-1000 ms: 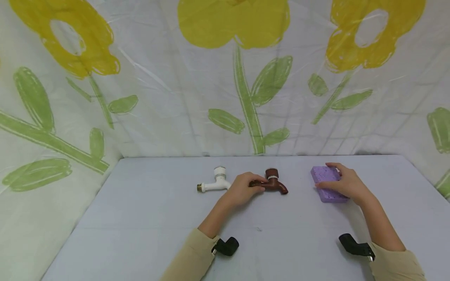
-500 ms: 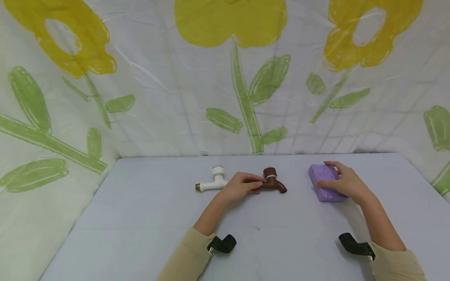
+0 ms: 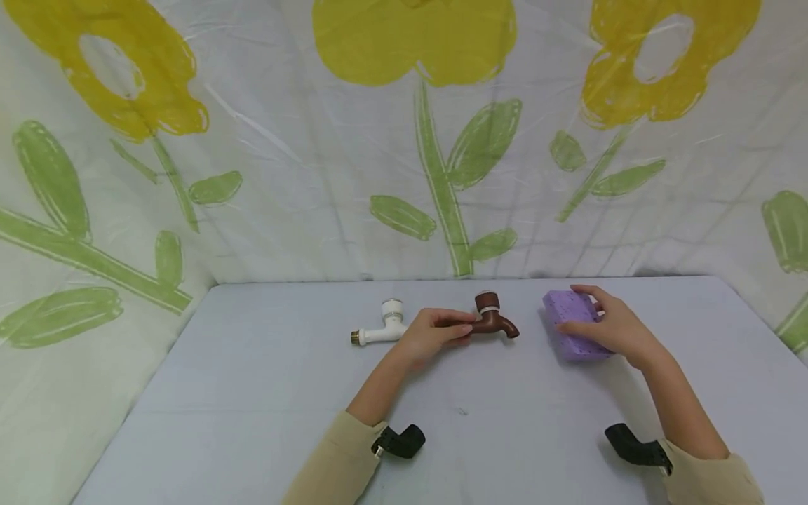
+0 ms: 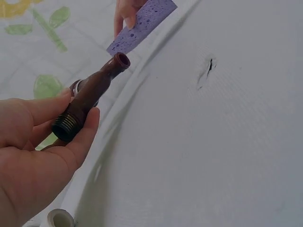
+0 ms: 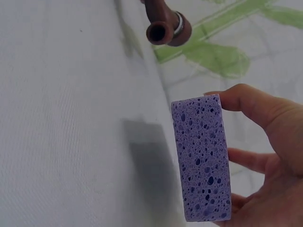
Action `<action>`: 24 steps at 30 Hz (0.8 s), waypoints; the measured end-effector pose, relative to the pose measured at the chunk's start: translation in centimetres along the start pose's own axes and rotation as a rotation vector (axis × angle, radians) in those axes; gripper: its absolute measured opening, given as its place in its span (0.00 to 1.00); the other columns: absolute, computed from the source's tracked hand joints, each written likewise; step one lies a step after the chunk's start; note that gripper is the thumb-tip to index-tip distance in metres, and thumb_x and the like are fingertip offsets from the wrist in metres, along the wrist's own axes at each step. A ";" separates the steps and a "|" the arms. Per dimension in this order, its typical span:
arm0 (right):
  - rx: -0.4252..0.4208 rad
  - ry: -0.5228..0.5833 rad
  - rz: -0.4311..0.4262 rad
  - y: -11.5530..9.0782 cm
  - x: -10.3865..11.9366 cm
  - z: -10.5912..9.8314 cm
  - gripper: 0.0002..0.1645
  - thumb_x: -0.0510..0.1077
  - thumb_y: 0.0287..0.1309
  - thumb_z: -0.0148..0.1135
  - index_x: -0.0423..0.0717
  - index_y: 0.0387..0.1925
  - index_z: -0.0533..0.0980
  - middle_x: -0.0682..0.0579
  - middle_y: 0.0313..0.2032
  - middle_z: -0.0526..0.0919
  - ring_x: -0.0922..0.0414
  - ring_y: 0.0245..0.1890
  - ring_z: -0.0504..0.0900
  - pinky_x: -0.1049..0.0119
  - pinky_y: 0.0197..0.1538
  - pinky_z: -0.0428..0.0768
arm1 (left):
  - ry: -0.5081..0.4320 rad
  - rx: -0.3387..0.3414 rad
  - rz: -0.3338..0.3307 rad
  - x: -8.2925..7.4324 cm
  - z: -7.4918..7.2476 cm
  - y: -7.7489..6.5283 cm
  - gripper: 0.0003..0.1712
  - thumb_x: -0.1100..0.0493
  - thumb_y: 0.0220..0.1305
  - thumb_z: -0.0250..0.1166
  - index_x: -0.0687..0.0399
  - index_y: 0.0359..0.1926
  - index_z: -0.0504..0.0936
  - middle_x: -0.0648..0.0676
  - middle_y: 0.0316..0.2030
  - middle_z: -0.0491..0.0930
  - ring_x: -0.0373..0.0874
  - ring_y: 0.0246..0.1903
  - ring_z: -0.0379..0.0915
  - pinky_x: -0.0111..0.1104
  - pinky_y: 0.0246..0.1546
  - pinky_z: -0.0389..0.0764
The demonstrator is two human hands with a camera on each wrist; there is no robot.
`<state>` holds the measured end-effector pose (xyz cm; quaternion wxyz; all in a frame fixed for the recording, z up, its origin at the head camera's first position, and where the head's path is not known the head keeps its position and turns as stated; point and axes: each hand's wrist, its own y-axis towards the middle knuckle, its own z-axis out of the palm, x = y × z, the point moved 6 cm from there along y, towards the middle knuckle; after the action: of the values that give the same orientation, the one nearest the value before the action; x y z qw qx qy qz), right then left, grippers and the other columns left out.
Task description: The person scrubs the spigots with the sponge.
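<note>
My left hand (image 3: 432, 335) pinches a brown faucet (image 3: 492, 323) by its threaded inlet end, thumb on one side and fingers on the other. In the left wrist view the faucet (image 4: 90, 94) hangs over the table, its dark threads facing the camera. A purple sponge (image 3: 573, 326) is gripped by my right hand (image 3: 615, 326) between thumb and fingers. The right wrist view shows the porous side of the sponge (image 5: 201, 161), held above the table with its shadow beside it. Left of the brown faucet lies a white faucet (image 3: 385, 328) with a brass thread, partly hidden behind my left hand.
A white-covered table (image 3: 252, 393) spreads under both hands, with a small tear (image 4: 210, 66) in its cover. Behind it rises a cloth backdrop (image 3: 284, 231) with painted yellow flowers. Black camera mounts (image 3: 404, 442) sit at both wrists.
The brown faucet has risen off the table in my left hand, its spout tilting up slightly. My right hand has lifted the sponge and shifted it a little to the left.
</note>
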<state>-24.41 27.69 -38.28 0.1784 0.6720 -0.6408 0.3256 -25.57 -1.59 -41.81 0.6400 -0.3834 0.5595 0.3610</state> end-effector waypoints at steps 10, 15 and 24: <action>-0.032 0.068 -0.108 -0.6 2.9 0.7 0.53 0.52 0.63 0.74 0.36 0.79 0.58 0.29 0.55 0.74 0.41 0.49 0.76 0.61 0.39 0.79 | -0.042 -0.043 0.042 -0.4 -0.3 0.0 0.19 0.77 0.70 0.62 0.84 0.60 0.77 0.73 0.59 0.81 0.38 0.45 0.82 0.32 0.56 0.86; -0.050 0.083 -0.162 -0.9 4.4 1.2 0.52 0.49 0.61 0.76 0.37 0.78 0.60 0.31 0.54 0.75 0.44 0.47 0.76 0.60 0.38 0.80 | -0.064 -0.072 0.052 -0.6 -0.4 -0.1 0.20 0.76 0.70 0.63 0.82 0.61 0.78 0.67 0.56 0.84 0.35 0.44 0.80 0.27 0.52 0.85; -0.055 0.068 -0.217 -1.6 6.7 2.0 0.53 0.49 0.60 0.76 0.39 0.79 0.60 0.28 0.57 0.69 0.39 0.50 0.74 0.60 0.39 0.80 | -0.178 -0.065 0.085 -1.1 -0.2 -0.1 0.21 0.79 0.70 0.60 0.86 0.62 0.73 0.49 0.42 0.85 0.32 0.41 0.80 0.26 0.52 0.85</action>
<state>-22.62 21.63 -34.97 0.2527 0.7210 -0.5664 0.3092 -25.68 -1.86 -40.77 0.6584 -0.3462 0.5042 0.4386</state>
